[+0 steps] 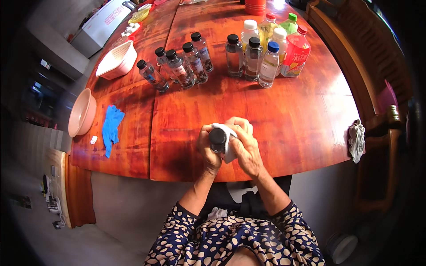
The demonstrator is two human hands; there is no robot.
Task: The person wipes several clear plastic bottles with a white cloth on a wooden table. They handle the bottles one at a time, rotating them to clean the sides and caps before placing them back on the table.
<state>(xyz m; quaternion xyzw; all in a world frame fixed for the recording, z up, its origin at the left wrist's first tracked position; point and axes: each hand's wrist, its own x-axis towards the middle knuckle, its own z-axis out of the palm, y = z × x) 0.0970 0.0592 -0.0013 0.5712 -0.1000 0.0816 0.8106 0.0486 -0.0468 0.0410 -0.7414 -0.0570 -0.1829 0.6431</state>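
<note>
Over the near edge of the table, both my hands are closed around a black-capped bottle, its cap facing up toward me. My left hand grips the bottle's left side. On the other side my right hand presses a white cloth against it; the cloth wraps partly round the bottle. Most of the bottle's body is hidden by the fingers and cloth. Farther off, at the left, stands a group of several clear bottles with black caps. Two unlabelled black-capped bottles stand near the middle.
Beside them is a clear bottle with a blue cap, with several coloured drink bottles behind. At the left lie a pink basin, a pink basket and blue gloves. A crumpled grey cloth hangs at the right table edge.
</note>
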